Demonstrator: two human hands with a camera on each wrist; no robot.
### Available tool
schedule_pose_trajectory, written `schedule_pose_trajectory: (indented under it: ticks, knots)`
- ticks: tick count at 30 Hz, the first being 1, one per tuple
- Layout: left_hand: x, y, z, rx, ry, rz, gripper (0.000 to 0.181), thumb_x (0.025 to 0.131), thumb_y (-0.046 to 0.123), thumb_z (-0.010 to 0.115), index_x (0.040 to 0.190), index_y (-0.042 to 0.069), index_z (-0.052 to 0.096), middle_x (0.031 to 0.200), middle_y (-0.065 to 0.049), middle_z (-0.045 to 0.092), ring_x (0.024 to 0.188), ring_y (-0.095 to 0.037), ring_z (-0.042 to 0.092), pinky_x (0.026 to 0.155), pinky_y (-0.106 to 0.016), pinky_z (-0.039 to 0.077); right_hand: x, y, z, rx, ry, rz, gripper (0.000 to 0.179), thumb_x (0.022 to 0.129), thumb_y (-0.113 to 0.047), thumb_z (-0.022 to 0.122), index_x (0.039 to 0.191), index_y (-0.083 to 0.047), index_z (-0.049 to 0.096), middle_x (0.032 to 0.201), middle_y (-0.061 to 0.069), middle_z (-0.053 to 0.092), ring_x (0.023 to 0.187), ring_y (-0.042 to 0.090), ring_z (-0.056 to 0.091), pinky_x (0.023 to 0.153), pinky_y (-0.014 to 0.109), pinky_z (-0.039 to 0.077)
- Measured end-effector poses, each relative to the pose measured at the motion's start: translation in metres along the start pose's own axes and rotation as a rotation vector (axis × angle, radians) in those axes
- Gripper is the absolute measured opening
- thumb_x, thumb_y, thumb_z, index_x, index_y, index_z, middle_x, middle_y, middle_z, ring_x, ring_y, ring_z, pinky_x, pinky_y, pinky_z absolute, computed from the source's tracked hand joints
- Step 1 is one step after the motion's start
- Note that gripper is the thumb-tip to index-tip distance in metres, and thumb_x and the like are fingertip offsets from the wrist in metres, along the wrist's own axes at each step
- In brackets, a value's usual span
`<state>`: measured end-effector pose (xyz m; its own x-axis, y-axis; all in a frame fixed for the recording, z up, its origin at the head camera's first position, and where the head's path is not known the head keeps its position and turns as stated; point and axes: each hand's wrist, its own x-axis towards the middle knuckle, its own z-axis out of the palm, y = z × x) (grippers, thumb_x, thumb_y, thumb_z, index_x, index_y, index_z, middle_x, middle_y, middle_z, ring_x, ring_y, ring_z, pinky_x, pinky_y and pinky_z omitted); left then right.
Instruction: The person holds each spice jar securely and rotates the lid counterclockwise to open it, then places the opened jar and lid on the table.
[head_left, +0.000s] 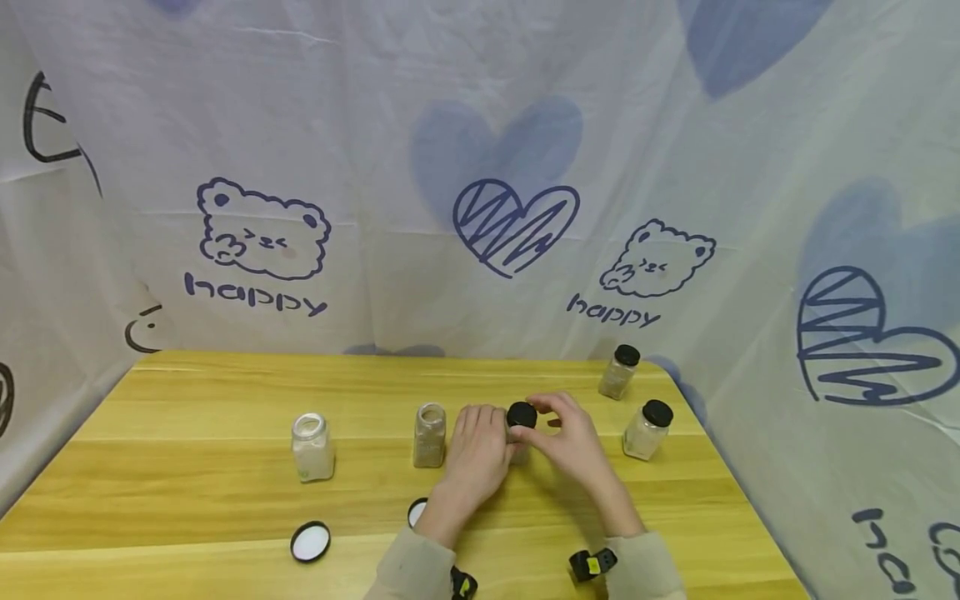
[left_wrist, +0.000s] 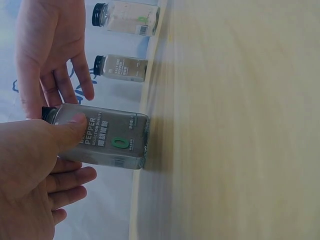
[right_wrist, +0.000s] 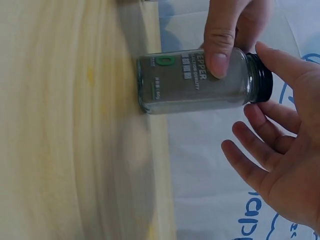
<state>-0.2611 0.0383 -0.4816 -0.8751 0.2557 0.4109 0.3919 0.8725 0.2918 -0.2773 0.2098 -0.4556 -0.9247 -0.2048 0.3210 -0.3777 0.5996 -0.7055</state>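
Note:
A clear glass jar of grey-brown powder labelled pepper [left_wrist: 110, 137] stands on the table, its black screw cap [head_left: 521, 414] on top. My left hand [head_left: 476, 454] holds the jar's body, the thumb lying over the label in both wrist views. With thumb and index finger, my right hand [head_left: 576, 442] pinches the cap from the right; the other fingers are spread off the jar in the right wrist view. Just left of my left hand is an uncapped jar of brownish powder [head_left: 429, 442], and farther left an uncapped jar of pale powder [head_left: 313, 454].
Two black-rimmed lids lie white side up near the front: one lid [head_left: 311, 542] at left, another lid [head_left: 417, 512] partly behind my left forearm. On the right stand two capped jars, one nearer [head_left: 643, 435], one at the back edge [head_left: 617, 379]. Printed cloth [head_left: 390, 275] hangs behind the wooden table [head_left: 187, 483].

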Motion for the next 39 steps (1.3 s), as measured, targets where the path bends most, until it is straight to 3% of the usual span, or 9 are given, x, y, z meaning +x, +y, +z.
schedule_pose_trajectory:
  ticks: [21, 39]
  knots:
    - [0.0000, -0.0003, -0.0019, -0.004, -0.033, -0.004, 0.049, 0.094, 0.041, 0.076, 0.121, 0.002, 0.063, 0.116, -0.011, 0.063, 0.119, -0.030, 0.056, 0.119, -0.046, 0.038, -0.0003, -0.0008, 0.0015, -0.030, -0.001, -0.057, 0.040, 0.090, -0.022, 0.084, 0.125, -0.008, 0.071, 0.120, 0.005, 0.066, 0.114, 0.025, 0.064, 0.098, 0.050, 0.056]
    - [-0.0007, -0.0005, -0.0037, 0.024, -0.033, 0.016, 0.047, 0.094, 0.040, 0.076, 0.121, 0.002, 0.065, 0.117, -0.011, 0.066, 0.119, -0.031, 0.057, 0.118, -0.047, 0.039, -0.0007, 0.0037, -0.0018, -0.019, -0.067, -0.127, 0.044, 0.094, -0.016, 0.079, 0.135, -0.007, 0.067, 0.127, 0.009, 0.065, 0.118, 0.029, 0.063, 0.100, 0.053, 0.055]
